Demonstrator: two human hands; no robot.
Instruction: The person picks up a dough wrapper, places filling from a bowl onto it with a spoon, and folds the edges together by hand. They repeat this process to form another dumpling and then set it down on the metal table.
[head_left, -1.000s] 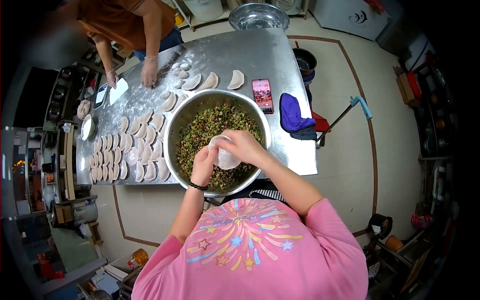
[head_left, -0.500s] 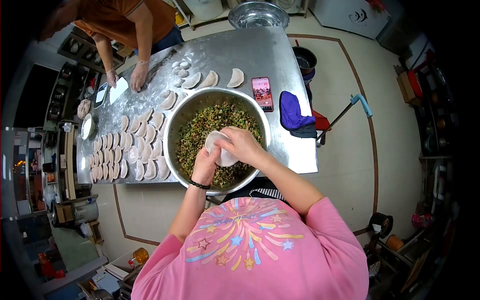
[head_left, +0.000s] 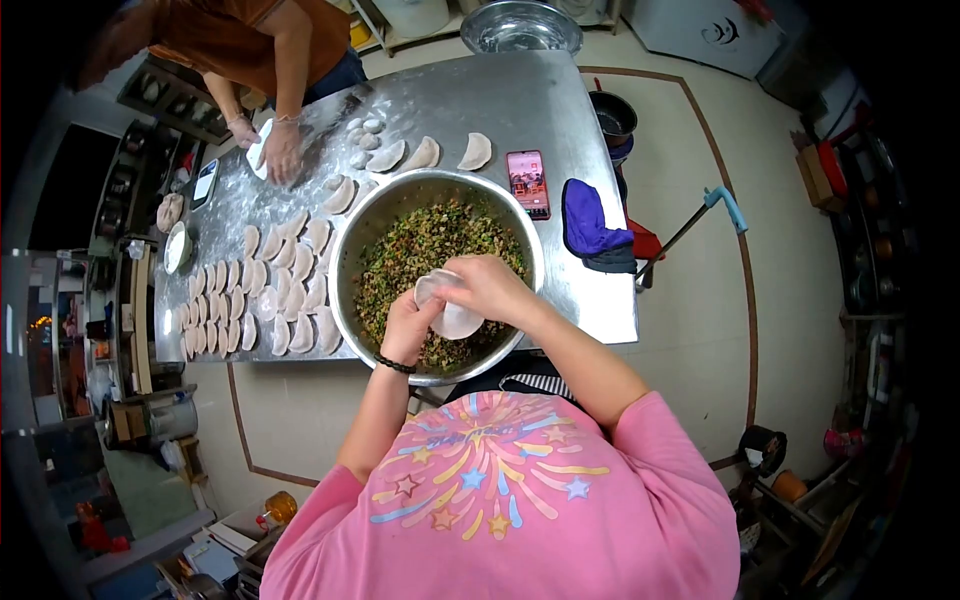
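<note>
Since half a second ago, our hands have drifted slightly right over the bowl (head_left: 345, 235), and the co-worker's hand (head_left: 283, 150) at the bench's far left corner now covers the white scraper. From the head view, our left hand (head_left: 408, 325) cups the dumpling wrapper (head_left: 450, 315) from beneath while our right hand (head_left: 487, 288) closes its fingers on the upper edge; both grip it, above the filling (head_left: 420, 245). It looks pale, thin, round and floury. We judge it soft, light and easily torn, best held at the rim.
</note>
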